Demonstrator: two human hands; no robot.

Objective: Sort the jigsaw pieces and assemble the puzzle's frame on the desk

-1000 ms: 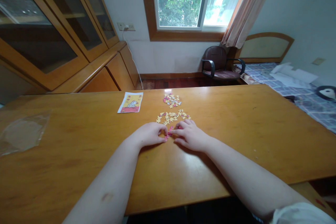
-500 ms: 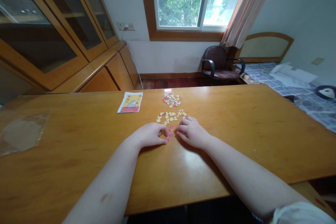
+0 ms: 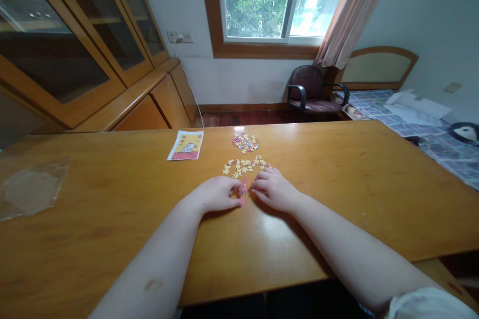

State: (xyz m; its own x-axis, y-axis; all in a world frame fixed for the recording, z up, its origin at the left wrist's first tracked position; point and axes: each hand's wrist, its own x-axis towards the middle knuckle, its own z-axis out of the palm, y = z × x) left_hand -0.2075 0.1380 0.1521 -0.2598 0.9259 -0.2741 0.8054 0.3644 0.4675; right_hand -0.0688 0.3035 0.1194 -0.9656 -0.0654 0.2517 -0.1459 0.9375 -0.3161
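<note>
Both my hands rest on a wooden table (image 3: 337,184), close together. My left hand (image 3: 217,194) is curled, its thumb and fingertips pinching small pink puzzle pieces (image 3: 242,194) against the table. My right hand (image 3: 275,189) lies just right of them, fingers bent and pressed down on pieces I can barely see. Just beyond my fingers lies a loose row of yellow puzzle pieces (image 3: 243,165). Farther back sits a small heap of mixed pieces (image 3: 245,142).
A printed picture card (image 3: 186,145) lies to the left of the pieces. A clear plastic bag (image 3: 32,187) is at the table's left edge. Cabinets stand at the left, a chair (image 3: 312,90) under the window, a bed (image 3: 422,119) at the right.
My right hand drew slightly back to the right from the left one, opening a small gap. My left hand shifted a little toward me with the pink pieces.
</note>
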